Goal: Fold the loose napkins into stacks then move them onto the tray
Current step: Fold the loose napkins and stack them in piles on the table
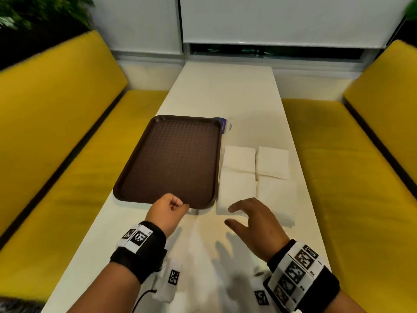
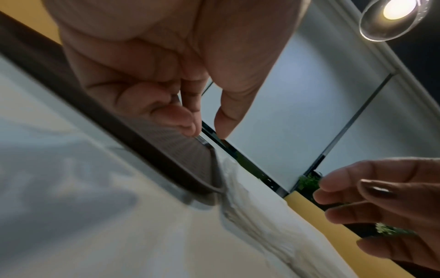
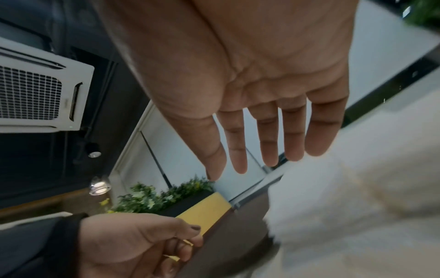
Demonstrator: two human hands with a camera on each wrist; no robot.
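With the right hand point(image 1: 253, 219) spread over the near napkins point(image 1: 237, 193) and the left hand point(image 1: 168, 208) loosely curled at the tray point(image 1: 135, 175) edge, a hasty grab risked scattering the stack.

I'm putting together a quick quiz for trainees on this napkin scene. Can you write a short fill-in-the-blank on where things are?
1. The brown tray holds ____ napkins.
2. The napkin stacks lie on the table to the ____ of the tray.
3. The right hand, fingers spread, hovers over the ____ end of the stacks.
4. The left hand, fingers curled, is at the tray's ____ edge.

Missing words: no; right; near; near
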